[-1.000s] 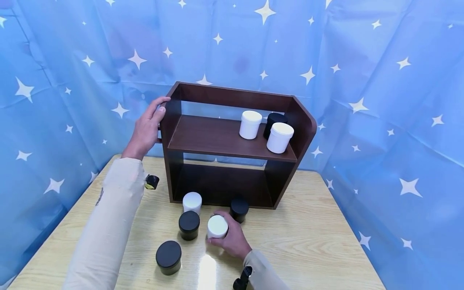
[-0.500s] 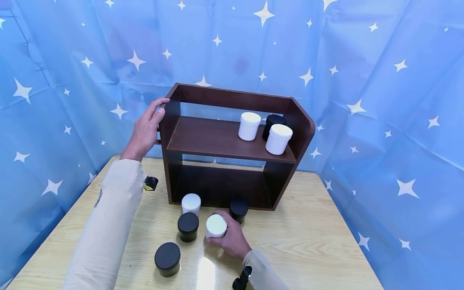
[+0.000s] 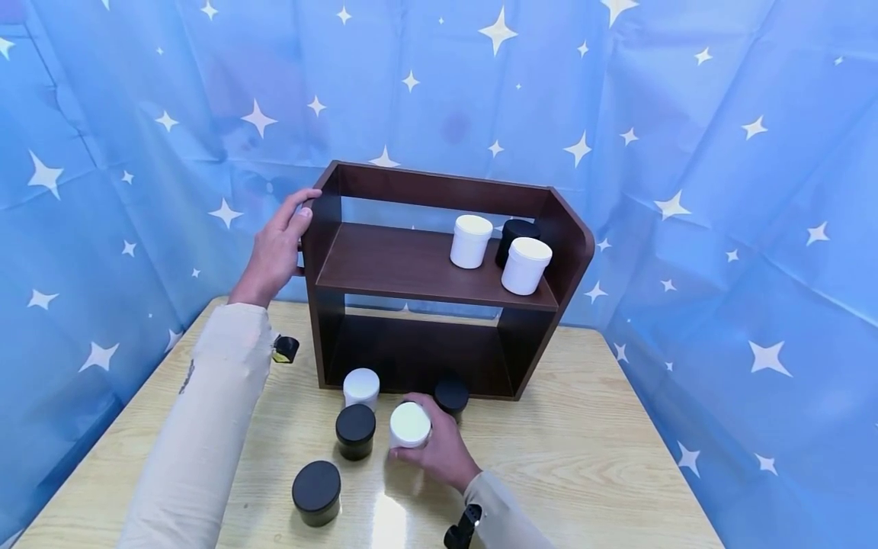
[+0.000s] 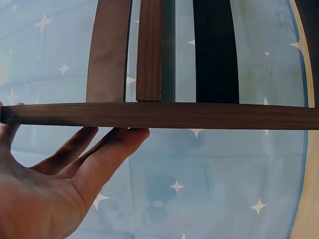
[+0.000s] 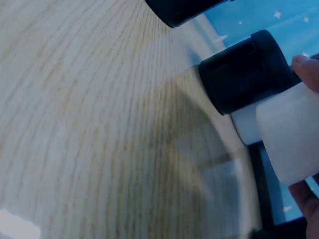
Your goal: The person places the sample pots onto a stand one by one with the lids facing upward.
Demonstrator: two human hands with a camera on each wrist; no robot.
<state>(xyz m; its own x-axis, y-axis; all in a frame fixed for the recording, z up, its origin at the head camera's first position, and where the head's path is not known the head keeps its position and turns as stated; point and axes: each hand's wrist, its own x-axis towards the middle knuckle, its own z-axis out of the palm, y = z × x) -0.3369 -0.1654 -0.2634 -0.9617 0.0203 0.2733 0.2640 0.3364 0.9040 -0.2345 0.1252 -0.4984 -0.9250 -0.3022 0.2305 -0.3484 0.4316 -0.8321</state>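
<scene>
On the near part of the table (image 3: 590, 450), before the shelf unit (image 3: 391, 248), a white jar (image 3: 410, 425): plain, round, smooth, flat lid, upright. Right hand (image 3: 444, 454) grips it, thumb near side, fingers far side; right wrist view shows it just off the wood. Left hand (image 3: 270, 255) grasps nothing, fingers fairly straight, touching the unit's left side panel. Table, other jars: one white lidded jar (image 3: 361, 386) at the unit's front left, three black jars: middle one (image 3: 355, 432), near-left one (image 3: 316, 494), far-right one (image 3: 450, 395). Upper shelf, right end: two white tubs, left (image 3: 470, 242) and right (image 3: 525, 267), plus one black tub (image 3: 516, 232) partly hidden. Total: four white, four black, one dark brown two-level unit. Behind, blue star-print curtain (image 3: 449, 84).
</scene>
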